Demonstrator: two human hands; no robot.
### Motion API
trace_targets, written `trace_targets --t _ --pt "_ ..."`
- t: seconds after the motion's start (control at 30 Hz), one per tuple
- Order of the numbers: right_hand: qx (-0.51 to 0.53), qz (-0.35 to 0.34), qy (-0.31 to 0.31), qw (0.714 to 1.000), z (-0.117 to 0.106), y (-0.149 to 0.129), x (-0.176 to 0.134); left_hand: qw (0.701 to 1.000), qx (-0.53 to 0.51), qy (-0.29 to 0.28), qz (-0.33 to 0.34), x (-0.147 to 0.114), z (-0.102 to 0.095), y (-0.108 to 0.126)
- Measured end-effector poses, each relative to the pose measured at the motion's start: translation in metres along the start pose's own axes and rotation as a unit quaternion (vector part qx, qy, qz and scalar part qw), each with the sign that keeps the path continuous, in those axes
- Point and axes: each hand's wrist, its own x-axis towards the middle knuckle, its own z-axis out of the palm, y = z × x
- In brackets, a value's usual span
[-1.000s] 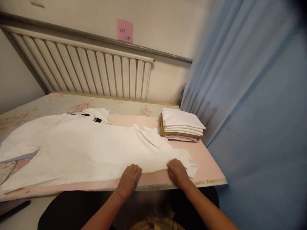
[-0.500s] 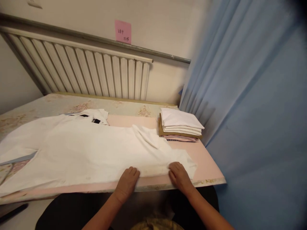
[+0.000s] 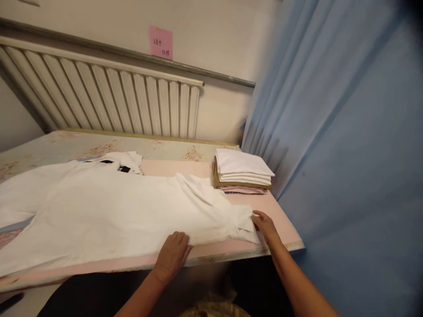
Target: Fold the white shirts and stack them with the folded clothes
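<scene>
A large white shirt lies spread over the pink board, its right end narrowing into a crumpled, sleeve-like part. At the shirt's near edge, my left hand has its fingers curled onto the fabric. My right hand is at the far right end of the cloth, fingers bent around its edge; the fingertips are partly hidden. Black patches show on a bunched white part at the back left.
Folded clothes, white on top with brown and pink below, stand at the back right. The pink board lies on a floral-covered table. A blue curtain hangs on the right; a radiator runs behind.
My right hand has moved right, from the near edge to the end of the shirt, where the cloth is now bunched. My left hand stays at the near edge. The view has shifted slightly right.
</scene>
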Motion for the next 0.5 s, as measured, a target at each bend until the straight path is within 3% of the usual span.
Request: trace_targets --t 0.2,0.37,0.5 --pt "0.052 0.009 -0.107 0.993 0.018 -0.033 0.005 0.999 0.006 0.046 0.003 -0.004 0.014 -0.004" --pt "0.072 0.0 -0.117 0.991 0.032 -0.053 0.012 0.996 0.013 0.091 0.005 -0.01 0.023 -0.009" --pt "0.056 -0.026 -0.126 0.99 0.045 -0.066 0.009 0.996 0.02 0.089 0.001 -0.011 0.024 -0.01"
